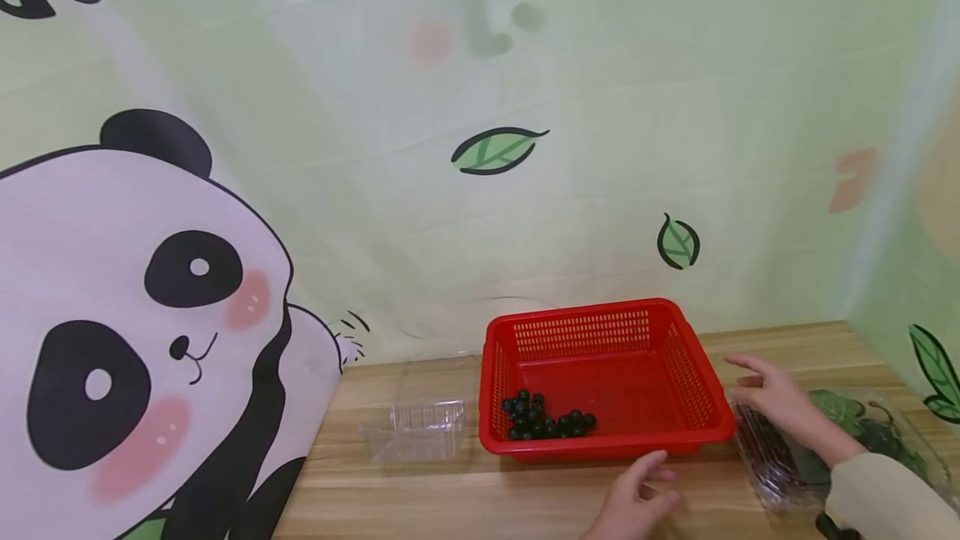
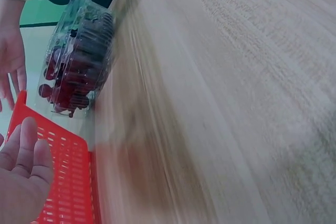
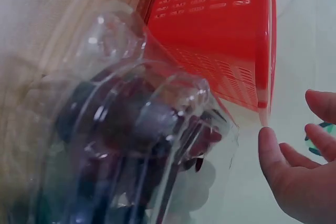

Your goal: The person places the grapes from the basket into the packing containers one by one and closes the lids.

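Right hand [image 1: 776, 397], fingers spread, hovers over the clear clamshell [image 1: 795, 457] of dark fruit: light, crushable, best gripped at its rims

A pale green curtain [image 1: 525, 65] fills the back. A panda print [image 1: 127, 315] sits at eight o'clock. The wooden table [image 1: 420, 498] lies below.

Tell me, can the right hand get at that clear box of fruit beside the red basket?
Probably yes. The right hand hovers open right over the box, and nothing sits between them; the basket stands just alongside.
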Demonstrator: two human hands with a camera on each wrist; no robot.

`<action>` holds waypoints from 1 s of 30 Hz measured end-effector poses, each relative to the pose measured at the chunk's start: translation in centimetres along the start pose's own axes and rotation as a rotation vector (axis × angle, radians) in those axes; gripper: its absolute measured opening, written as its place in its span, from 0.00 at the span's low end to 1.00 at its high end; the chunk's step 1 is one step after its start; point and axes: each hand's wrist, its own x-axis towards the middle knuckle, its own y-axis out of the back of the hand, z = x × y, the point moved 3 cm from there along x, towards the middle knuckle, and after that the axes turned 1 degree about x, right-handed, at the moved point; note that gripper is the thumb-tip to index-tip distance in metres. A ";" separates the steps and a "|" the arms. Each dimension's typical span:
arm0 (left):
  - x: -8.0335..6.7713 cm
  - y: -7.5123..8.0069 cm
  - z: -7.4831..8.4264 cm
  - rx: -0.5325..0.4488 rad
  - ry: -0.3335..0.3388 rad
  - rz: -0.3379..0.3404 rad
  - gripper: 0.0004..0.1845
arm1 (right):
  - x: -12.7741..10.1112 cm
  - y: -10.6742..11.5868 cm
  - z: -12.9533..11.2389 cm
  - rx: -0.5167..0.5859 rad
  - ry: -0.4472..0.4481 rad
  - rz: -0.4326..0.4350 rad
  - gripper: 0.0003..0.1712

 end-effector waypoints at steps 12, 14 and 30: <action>-0.1 2.3 1.9 0.021 -0.144 -0.022 0.20 | 1.8 -1.4 -0.1 0.056 -0.069 -0.065 0.33; 0.1 3.0 2.4 0.034 -0.170 -0.002 0.19 | 1.9 -1.5 0.0 0.069 -0.079 -0.070 0.33; 2.1 10.5 4.4 0.154 -0.123 0.162 0.15 | 2.3 -1.6 0.3 0.084 -0.165 -0.138 0.33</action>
